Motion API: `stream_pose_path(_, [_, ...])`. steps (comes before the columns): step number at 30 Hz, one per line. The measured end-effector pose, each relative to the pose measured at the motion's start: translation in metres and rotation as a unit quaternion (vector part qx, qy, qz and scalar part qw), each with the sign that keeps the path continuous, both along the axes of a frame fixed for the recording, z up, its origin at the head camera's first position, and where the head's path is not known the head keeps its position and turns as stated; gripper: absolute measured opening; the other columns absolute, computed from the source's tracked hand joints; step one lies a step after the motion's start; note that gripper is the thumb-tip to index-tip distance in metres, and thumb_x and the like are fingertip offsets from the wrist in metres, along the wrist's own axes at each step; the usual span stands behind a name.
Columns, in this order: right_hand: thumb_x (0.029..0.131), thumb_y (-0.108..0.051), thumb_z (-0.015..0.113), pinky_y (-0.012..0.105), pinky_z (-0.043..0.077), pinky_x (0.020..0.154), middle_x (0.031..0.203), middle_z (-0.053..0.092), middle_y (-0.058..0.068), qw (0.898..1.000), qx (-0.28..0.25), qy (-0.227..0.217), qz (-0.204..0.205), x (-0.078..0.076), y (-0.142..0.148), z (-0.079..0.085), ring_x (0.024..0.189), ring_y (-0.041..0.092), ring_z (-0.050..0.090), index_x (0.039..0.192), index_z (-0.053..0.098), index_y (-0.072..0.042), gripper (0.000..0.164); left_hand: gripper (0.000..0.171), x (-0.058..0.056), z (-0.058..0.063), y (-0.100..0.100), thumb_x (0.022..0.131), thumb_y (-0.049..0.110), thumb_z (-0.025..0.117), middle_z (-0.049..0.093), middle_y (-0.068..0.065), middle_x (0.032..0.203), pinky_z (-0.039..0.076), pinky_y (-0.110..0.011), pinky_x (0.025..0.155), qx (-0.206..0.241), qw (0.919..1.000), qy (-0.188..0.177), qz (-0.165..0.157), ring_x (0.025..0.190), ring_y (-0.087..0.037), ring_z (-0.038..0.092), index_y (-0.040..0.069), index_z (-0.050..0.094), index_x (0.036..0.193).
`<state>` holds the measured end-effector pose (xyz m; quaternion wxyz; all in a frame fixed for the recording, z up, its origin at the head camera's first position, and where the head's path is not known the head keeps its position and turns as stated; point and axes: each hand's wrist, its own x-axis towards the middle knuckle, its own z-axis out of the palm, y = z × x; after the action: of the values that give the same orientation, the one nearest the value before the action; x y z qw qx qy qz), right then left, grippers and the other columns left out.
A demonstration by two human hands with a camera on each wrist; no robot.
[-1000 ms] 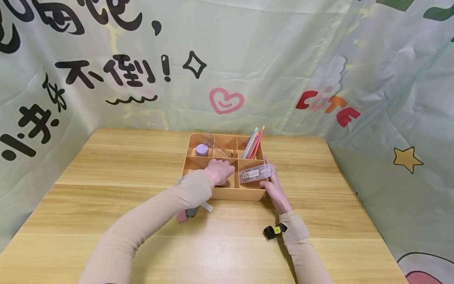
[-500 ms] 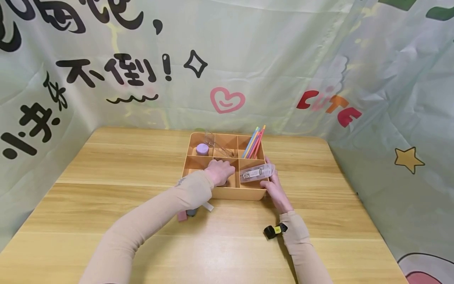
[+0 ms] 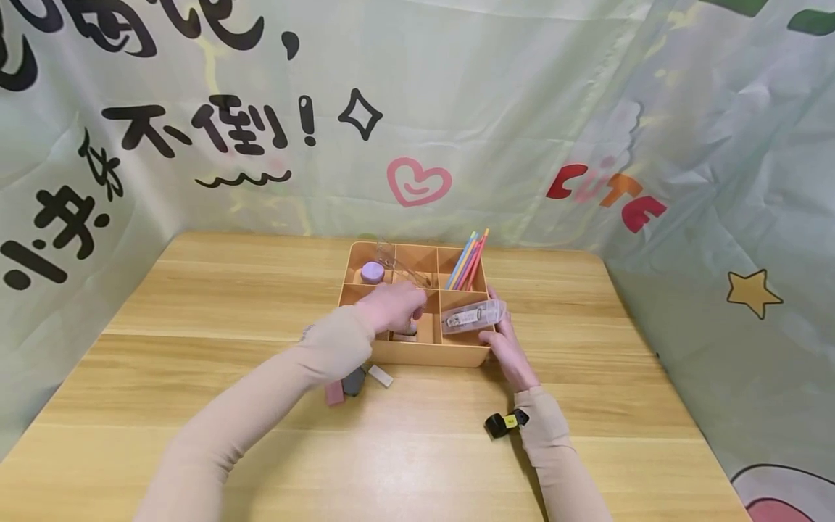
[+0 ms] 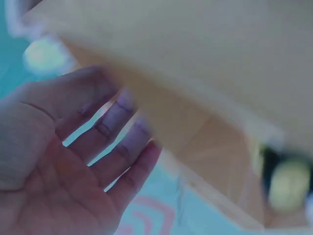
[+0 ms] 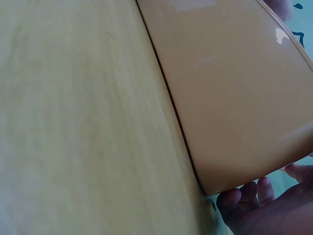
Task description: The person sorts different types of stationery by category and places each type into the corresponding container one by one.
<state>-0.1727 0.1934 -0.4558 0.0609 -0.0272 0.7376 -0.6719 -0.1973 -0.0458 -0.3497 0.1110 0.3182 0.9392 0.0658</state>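
A tan divided organizer box (image 3: 430,354) sits toward the back of the table. My left hand (image 3: 394,306) is over its front middle compartment, where a small greyish object (image 3: 407,332) lies partly hidden beneath. Seen from the left wrist, this hand (image 4: 83,147) has its fingers extended and spread, holding nothing. At the box's right side, my right hand (image 3: 510,349) grips the wall, thumb over the rim and fingers outside. Its fingertips (image 5: 248,192) touch the box's outer wall in the right wrist view. A clear case (image 3: 472,317) leans in the front right compartment, beside that hand.
Colored pencils or sticks (image 3: 467,262) stand back right. A purple-lidded jar (image 3: 372,272) and a clear item (image 3: 409,273) occupy back compartments. Pink (image 3: 334,393), dark grey (image 3: 354,381) and white (image 3: 381,375) blocks lie in front. A black item with yellow label (image 3: 501,425) lies near the right wrist.
My left hand has lifted slightly and drawn to the left, uncovering the small greyish object in the front middle compartment. The right hand has stayed at the box.
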Motion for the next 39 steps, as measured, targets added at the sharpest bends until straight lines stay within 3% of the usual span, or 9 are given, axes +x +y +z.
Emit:
stream_pose_path(4, [0.080, 0.017, 0.041, 0.052, 0.012, 0.123, 0.167, 0.006, 0.015, 1.000, -0.001, -0.004, -0.003, 0.000, 0.000, 0.000, 0.150, 0.031, 0.013, 0.164, 0.007, -0.025, 0.100, 0.017, 0.003, 0.021, -0.026, 0.091, 0.005, 0.068, 0.076, -0.006, 0.108, 0.057, -0.038, 0.091, 0.075, 0.9971, -0.009, 0.010, 0.104, -0.023, 0.070, 0.008, 0.075, 0.106])
stream_pose_path(7, [0.080, 0.017, 0.041, 0.051, 0.013, 0.122, 0.167, 0.005, 0.014, 1.000, -0.001, -0.007, -0.005, 0.000, 0.000, 0.001, 0.150, 0.031, 0.013, 0.164, 0.008, -0.026, 0.100, 0.016, 0.009, 0.030, -0.053, 0.095, 0.010, 0.065, 0.076, -0.008, 0.109, 0.056, -0.040, 0.095, 0.163, 0.9860, -0.022, 0.026, 0.104, -0.023, 0.070, 0.006, 0.074, 0.108])
stream_pose_path(12, [0.080, 0.017, 0.041, 0.049, 0.016, 0.121, 0.167, 0.006, 0.014, 1.000, -0.004, -0.010, -0.001, -0.001, -0.001, 0.001, 0.150, 0.031, 0.014, 0.164, 0.006, -0.026, 0.100, 0.017, 0.027, 0.025, -0.104, 0.098, 0.012, 0.063, 0.074, -0.015, 0.108, 0.052, -0.050, 0.098, 0.317, 0.9444, -0.022, 0.084, 0.105, -0.028, 0.067, 0.003, 0.072, 0.110])
stream_pose_path(15, [0.080, 0.017, 0.041, 0.048, 0.017, 0.120, 0.168, 0.007, 0.014, 1.000, -0.005, -0.010, -0.001, -0.001, -0.001, 0.002, 0.150, 0.030, 0.015, 0.164, 0.006, -0.026, 0.100, 0.019, 0.042, 0.015, -0.131, 0.100, 0.015, 0.062, 0.074, -0.016, 0.109, 0.049, -0.052, 0.099, 0.361, 0.9214, 0.000, 0.144, 0.106, -0.030, 0.066, 0.004, 0.072, 0.112])
stream_pose_path(17, [0.080, 0.017, 0.041, 0.048, 0.017, 0.120, 0.168, 0.008, 0.014, 1.000, -0.006, -0.011, -0.001, -0.001, -0.001, 0.002, 0.150, 0.030, 0.015, 0.164, 0.006, -0.026, 0.100, 0.020, 0.051, 0.007, -0.143, 0.101, 0.017, 0.062, 0.074, -0.016, 0.108, 0.050, -0.052, 0.098, 0.361, 0.9156, 0.012, 0.176, 0.104, -0.030, 0.067, 0.003, 0.071, 0.112])
stream_pose_path(20, [0.080, 0.016, 0.041, 0.050, 0.014, 0.122, 0.168, 0.007, 0.014, 1.000, -0.006, -0.014, -0.001, -0.001, -0.001, 0.001, 0.150, 0.030, 0.014, 0.164, 0.006, -0.026, 0.100, 0.018, 0.062, -0.004, -0.154, 0.100, 0.015, 0.062, 0.074, -0.013, 0.102, 0.052, -0.047, 0.092, 0.330, 0.9266, 0.000, 0.179, 0.098, -0.026, 0.067, 0.002, 0.070, 0.108])
stream_pose_path(26, [0.081, 0.016, 0.041, 0.053, 0.012, 0.124, 0.168, 0.005, 0.015, 1.000, -0.006, -0.012, 0.000, 0.000, 0.000, 0.001, 0.151, 0.033, 0.012, 0.164, 0.005, -0.026, 0.100, 0.013, 0.072, -0.020, -0.155, 0.093, 0.015, 0.069, 0.071, -0.003, 0.091, 0.051, -0.028, 0.076, 0.237, 0.9593, -0.095, 0.120, 0.085, -0.013, 0.061, 0.004, 0.071, 0.099])
stream_pose_path(31, [0.079, 0.016, 0.041, 0.055, 0.011, 0.123, 0.168, 0.005, 0.016, 1.000, -0.003, -0.009, -0.001, 0.001, -0.001, 0.000, 0.152, 0.034, 0.011, 0.164, 0.006, -0.026, 0.101, 0.024, 0.076, -0.028, -0.149, 0.086, 0.015, 0.077, 0.073, -0.010, 0.098, 0.055, -0.041, 0.083, 0.205, 0.9662, -0.108, 0.114, 0.092, -0.023, 0.064, -0.001, 0.071, 0.103])
stream_pose_path(39, [0.077, 0.016, 0.043, 0.055, 0.006, 0.125, 0.168, 0.007, 0.018, 1.000, 0.003, -0.003, -0.006, 0.001, -0.001, 0.000, 0.152, 0.033, 0.009, 0.164, 0.007, -0.023, 0.102, 0.031, 0.082, -0.029, -0.137, 0.077, 0.010, 0.084, 0.072, -0.013, 0.107, 0.053, -0.051, 0.094, 0.177, 0.9626, -0.167, 0.119, 0.103, -0.032, 0.064, 0.002, 0.072, 0.105])
